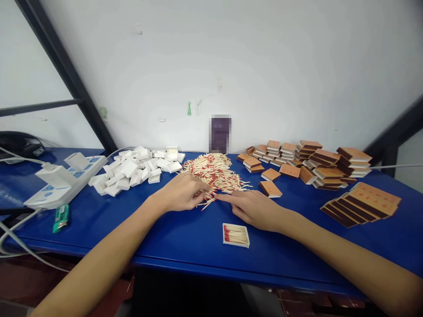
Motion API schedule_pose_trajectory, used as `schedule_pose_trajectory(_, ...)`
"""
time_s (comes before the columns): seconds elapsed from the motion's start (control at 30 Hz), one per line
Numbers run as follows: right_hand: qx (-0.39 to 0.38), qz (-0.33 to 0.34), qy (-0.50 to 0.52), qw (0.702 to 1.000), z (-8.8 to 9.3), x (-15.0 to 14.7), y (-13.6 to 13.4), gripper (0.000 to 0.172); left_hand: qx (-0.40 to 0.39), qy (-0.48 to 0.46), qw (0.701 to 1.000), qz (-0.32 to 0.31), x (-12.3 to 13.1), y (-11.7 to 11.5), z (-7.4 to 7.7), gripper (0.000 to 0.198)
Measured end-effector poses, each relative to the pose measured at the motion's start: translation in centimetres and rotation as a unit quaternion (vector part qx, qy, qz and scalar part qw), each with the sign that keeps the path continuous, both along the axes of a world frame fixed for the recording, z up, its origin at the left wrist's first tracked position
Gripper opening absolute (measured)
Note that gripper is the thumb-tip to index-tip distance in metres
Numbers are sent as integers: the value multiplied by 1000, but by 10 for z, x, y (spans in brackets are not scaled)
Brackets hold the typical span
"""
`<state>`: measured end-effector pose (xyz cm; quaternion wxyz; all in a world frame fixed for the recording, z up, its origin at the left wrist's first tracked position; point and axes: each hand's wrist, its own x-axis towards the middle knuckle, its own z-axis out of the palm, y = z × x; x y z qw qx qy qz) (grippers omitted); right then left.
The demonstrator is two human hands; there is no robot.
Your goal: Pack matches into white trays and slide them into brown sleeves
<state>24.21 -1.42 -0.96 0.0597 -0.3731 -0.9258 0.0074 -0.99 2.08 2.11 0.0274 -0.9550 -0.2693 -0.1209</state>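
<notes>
A heap of red-tipped matches (214, 169) lies against the wall side of the blue table. My left hand (183, 191) is at its front left edge, fingers curled closed over a few matches, with the fingertips partly hidden. From the other side my right hand (256, 209) reaches in, index finger stretched out to the loose match ends (208, 203) at the front of the heap. Its other fingers are bent, and nothing shows in it. Nearer to me than both hands sits a white matchbox tray (236, 245) filled with matches, their red heads mostly to the left.
White matchbox trays (128, 169) are piled at the left, near a power strip (62, 187) with cables and a green lighter (61, 218). Brown matchbox sleeves (322, 165) are stacked at the right, with a leaning row of matchboxes (363, 204) closer. A blurred dark object (220, 134) stands behind the heap.
</notes>
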Motion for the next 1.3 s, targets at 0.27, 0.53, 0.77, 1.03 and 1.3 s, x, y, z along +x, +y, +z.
schedule_pose_trajectory(0.27,-17,-10,63,998,0,6,-4,39,5,-11,1000,19,-9,8,-1,23)
schedule_pose_trajectory(0.53,-39,-8,136,990,-1,9,-3,31,-16,-29,999,3,-4,1,1,12)
schedule_pose_trajectory(0.77,-42,-26,144,988,2,7,-1,16,-40,-4,999,-29,12,-13,-6,13)
schedule_pose_trajectory(1.03,-50,-42,129,990,3,8,-3,11,-70,-11,996,-54,20,-16,-11,12)
schedule_pose_trajectory(1.3,-56,-25,139,988,0,10,-2,17,-61,-17,996,-68,26,-20,-17,15)
